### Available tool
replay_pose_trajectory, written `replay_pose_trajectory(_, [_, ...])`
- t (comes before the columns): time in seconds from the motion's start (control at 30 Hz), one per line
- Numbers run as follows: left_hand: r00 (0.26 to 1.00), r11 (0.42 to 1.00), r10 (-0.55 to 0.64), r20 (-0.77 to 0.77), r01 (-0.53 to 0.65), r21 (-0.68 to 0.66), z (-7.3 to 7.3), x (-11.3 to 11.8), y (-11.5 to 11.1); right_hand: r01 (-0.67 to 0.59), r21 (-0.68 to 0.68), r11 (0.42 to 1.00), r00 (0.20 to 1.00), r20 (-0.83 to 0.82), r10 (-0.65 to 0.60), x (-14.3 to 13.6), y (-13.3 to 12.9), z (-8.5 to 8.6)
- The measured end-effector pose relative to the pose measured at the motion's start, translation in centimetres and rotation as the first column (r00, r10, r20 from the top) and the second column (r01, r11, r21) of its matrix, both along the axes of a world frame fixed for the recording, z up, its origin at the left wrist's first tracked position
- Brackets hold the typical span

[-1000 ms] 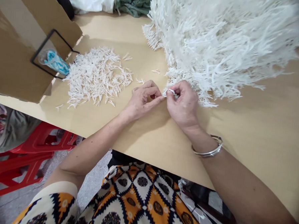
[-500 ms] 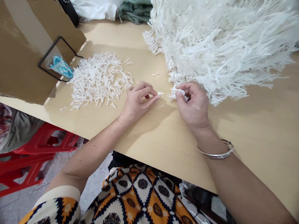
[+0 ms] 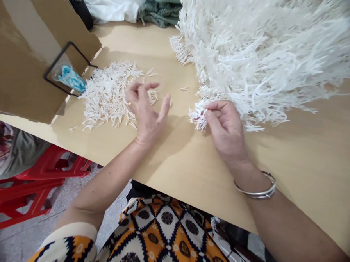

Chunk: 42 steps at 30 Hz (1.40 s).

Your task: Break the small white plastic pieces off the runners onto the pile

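My left hand [image 3: 147, 109] is open, thumb and fingers spread, at the right side of a low heap of short white pieces [image 3: 105, 95]. No piece shows between its fingers. My right hand [image 3: 226, 124] pinches the end of a white fringed strand [image 3: 200, 115] between thumb and fingertips. That strand lies at the near left edge of a large pile of white stringy fringe [image 3: 256, 56]. A few loose white pieces [image 3: 185, 89] lie on the table between the heap and the pile.
A cardboard box [image 3: 27, 56] stands at the left of the wooden table [image 3: 176, 158]. Against it is a black wire frame [image 3: 69, 70] beside a blue-and-white bundle [image 3: 71, 78]. White and green cloths [image 3: 159, 10] lie at the back. Red stools [image 3: 48, 169] stand below left.
My left hand has moved left toward the heap, and its pinch on a small white piece has opened. My right hand keeps its pinch; more fringe now shows beyond its fingertips.
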<state>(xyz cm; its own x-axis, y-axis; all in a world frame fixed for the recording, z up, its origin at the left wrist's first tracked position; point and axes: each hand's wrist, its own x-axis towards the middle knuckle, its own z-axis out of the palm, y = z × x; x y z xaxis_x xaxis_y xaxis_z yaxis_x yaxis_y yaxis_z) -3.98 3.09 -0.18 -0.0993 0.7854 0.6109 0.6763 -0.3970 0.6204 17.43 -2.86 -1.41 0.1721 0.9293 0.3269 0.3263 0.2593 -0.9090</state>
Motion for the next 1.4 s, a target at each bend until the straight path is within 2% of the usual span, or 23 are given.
replay_pose_trajectory(0.17, [0.967,0.972,-0.228,-0.116,0.219,-0.086,1.2,1.6,-2.0,-0.093,0.002,0.996,0.996,-0.010,0.093,-0.8,-0.5,0.5])
replay_pose_trajectory(0.3, [0.889,0.897,-0.435,-0.142,0.413,-0.156,1.3,1.9,-2.4,-0.117,0.038,0.992,0.993,0.001,0.117,-0.8,-0.3,0.2])
replay_pose_trajectory(0.37, [0.865,0.870,-0.483,-0.137,0.458,-0.181,1.1,1.9,-2.2,-0.127,0.034,0.991,0.992,0.015,0.126,-0.6,-0.2,0.0])
replay_pose_trajectory(0.43, [0.881,0.885,-0.456,-0.123,0.436,-0.160,0.8,1.8,-1.8,-0.145,0.026,0.989,0.989,0.027,0.144,-0.5,-0.2,-0.2])
replay_pose_trajectory(0.5, [0.922,0.924,-0.377,-0.089,0.368,-0.104,0.7,1.7,-1.5,-0.153,0.021,0.988,0.988,0.027,0.152,-0.5,-0.3,-0.2])
replay_pose_trajectory(0.6, [0.938,0.941,-0.337,-0.076,0.334,-0.047,0.6,1.6,-1.5,-0.094,0.005,0.996,0.995,0.022,0.094,-0.7,-0.5,-0.1])
replay_pose_trajectory(0.7, [0.890,0.909,-0.415,-0.188,0.399,-0.117,0.8,1.8,-1.9,-0.061,-0.027,0.998,0.998,0.023,0.062,-0.9,-0.9,0.1])
replay_pose_trajectory(0.8, [0.863,0.892,-0.445,-0.241,0.401,-0.210,0.9,2.1,-2.3,-0.093,-0.007,0.996,0.995,0.047,0.093,-0.9,-0.9,-0.1])
replay_pose_trajectory(0.93, [0.868,0.870,-0.463,-0.178,0.408,-0.275,0.8,2.2,-2.2,-0.135,0.008,0.991,0.986,0.099,0.134,-0.7,-0.8,-0.4])
replay_pose_trajectory(1.1, [0.853,0.820,-0.518,-0.068,0.472,-0.324,1.2,2.0,-2.0,-0.209,0.020,0.978,0.973,0.107,0.206,-1.0,-1.0,0.6])
replay_pose_trajectory(1.2, [0.822,0.783,-0.567,-0.053,0.518,-0.346,1.7,1.9,-2.3,-0.140,0.015,0.990,0.978,0.156,0.136,-0.9,-0.9,0.9])
replay_pose_trajectory(1.3, [0.745,0.698,-0.665,-0.052,0.596,-0.396,2.0,1.7,-2.5,-0.001,0.018,1.000,0.972,0.233,-0.004,-0.2,-0.5,0.7])
replay_pose_trajectory(1.37, [0.711,0.660,-0.702,-0.030,0.635,-0.402,2.0,1.6,-2.4,0.013,0.020,1.000,0.980,0.199,-0.017,0.2,-0.4,0.6])
replay_pose_trajectory(1.4, [0.717,0.664,-0.697,-0.008,0.640,-0.387,1.9,1.5,-2.3,-0.012,0.022,1.000,0.987,0.161,0.008,0.4,-0.3,0.7])
